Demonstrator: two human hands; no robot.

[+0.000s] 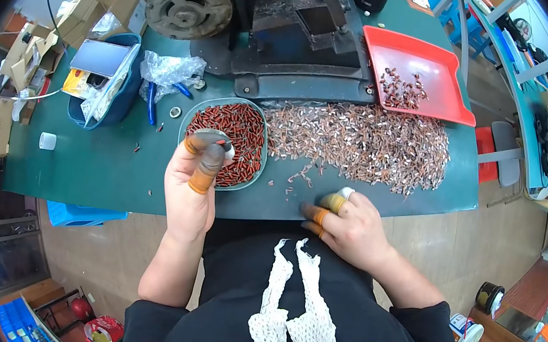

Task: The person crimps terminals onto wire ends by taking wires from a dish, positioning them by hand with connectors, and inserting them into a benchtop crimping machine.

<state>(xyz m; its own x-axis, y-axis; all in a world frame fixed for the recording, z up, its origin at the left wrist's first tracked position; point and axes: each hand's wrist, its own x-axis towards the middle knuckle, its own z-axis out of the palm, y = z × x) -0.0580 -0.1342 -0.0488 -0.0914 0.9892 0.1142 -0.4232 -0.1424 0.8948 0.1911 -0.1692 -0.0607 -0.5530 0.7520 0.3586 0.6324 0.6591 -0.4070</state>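
My left hand (196,179) is raised over the near part of the bowl (263,163). Its thumb and forefinger, in dark and orange finger covers, are pinched together; what lies between the tips is too small to make out. Small red-brown cylindrical parts (242,123) fill the bowl. By the table's front edge, my right hand (355,231) has its covered fingers bent and drawn together, the tips dark and slightly blurred. A few loose coppery pieces (304,174) lie just beyond it. Behind them spreads a wide heap of small copper-and-silver metal pieces (385,146).
A red tray (446,82) with some small parts stands at the back right. Dark heavy machinery (302,39) occupies the back middle. On the left are a blue basket (132,53), a plastic bag (174,68), blue-handled pliers (152,104) and a white roll (47,141).
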